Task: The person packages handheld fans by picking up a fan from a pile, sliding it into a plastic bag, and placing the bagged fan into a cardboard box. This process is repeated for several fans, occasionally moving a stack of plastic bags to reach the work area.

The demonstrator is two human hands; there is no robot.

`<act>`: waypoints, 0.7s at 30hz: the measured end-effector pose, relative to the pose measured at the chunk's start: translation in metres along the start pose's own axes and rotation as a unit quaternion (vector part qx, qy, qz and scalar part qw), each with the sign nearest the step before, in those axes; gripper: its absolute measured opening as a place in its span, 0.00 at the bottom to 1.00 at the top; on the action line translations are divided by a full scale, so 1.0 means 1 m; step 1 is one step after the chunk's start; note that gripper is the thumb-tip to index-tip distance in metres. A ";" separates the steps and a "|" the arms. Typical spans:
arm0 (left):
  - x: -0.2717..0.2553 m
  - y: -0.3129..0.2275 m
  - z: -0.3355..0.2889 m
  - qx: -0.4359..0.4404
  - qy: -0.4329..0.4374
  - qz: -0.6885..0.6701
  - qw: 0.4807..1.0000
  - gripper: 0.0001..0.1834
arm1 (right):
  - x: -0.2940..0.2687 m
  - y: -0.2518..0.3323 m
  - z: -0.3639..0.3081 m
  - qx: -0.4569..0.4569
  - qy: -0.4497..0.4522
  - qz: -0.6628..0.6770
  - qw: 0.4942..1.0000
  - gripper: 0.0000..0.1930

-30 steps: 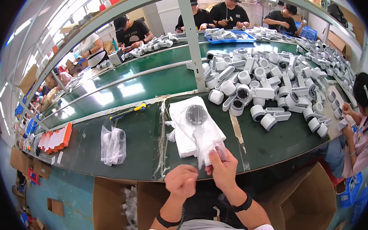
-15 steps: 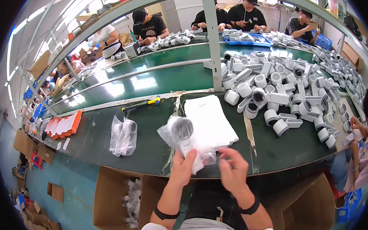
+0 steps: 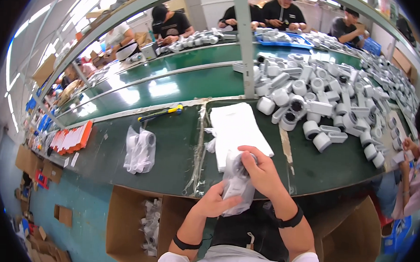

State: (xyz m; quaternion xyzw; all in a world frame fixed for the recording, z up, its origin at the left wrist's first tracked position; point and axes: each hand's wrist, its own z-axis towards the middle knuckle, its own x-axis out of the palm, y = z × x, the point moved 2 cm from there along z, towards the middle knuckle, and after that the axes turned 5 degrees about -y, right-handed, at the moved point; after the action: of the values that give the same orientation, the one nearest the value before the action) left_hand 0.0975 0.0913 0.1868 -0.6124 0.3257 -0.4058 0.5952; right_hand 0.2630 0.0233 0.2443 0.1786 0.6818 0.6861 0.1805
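Just past the table's near edge, both hands hold a white-and-grey device with a round head, in a clear plastic bag [image 3: 238, 186]. My left hand [image 3: 216, 201] is closed round its lower part. My right hand [image 3: 264, 175] grips the round head from above, thumb and fingers pressed on it. Behind it lies a stack of white plastic bags [image 3: 236, 125], partly hidden by the right hand. To the left a second bagged device [image 3: 140, 151] rests on the dark green tabletop [image 3: 176, 143].
A big pile of unbagged devices [image 3: 325, 101] covers the right. A yellow-and-black tool [image 3: 161, 113] and orange-and-white cards [image 3: 72, 139] lie left. Below are a cardboard box [image 3: 126, 226] with bagged devices and another box [image 3: 352, 233]. A metal post [image 3: 244, 42] stands ahead; a co-worker [image 3: 414, 175] sits at right.
The bagged device has moved right and closer to me, its bag now snug round it. My right hand, apart with nothing in it before, has taken hold of the round head.
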 end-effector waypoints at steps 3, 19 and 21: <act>-0.015 -0.015 -0.006 0.012 -0.073 0.011 0.997 0.26 | 0.001 -0.014 -0.006 -0.113 -0.076 0.003 0.991 0.22; -0.215 -0.009 -0.001 -0.100 -0.467 0.638 0.604 0.21 | -0.024 -0.109 -0.034 -0.084 -0.133 -0.099 0.983 0.13; -0.216 -0.011 -0.001 -0.117 -0.450 0.664 0.585 0.21 | -0.027 -0.112 -0.034 -0.088 -0.133 -0.110 0.981 0.12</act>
State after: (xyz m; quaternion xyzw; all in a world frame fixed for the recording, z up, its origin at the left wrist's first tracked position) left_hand -0.0030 0.2820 0.1744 -0.3946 0.3775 0.4715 0.6925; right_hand 0.2701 -0.0193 0.1317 0.1757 0.6042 0.6894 0.3589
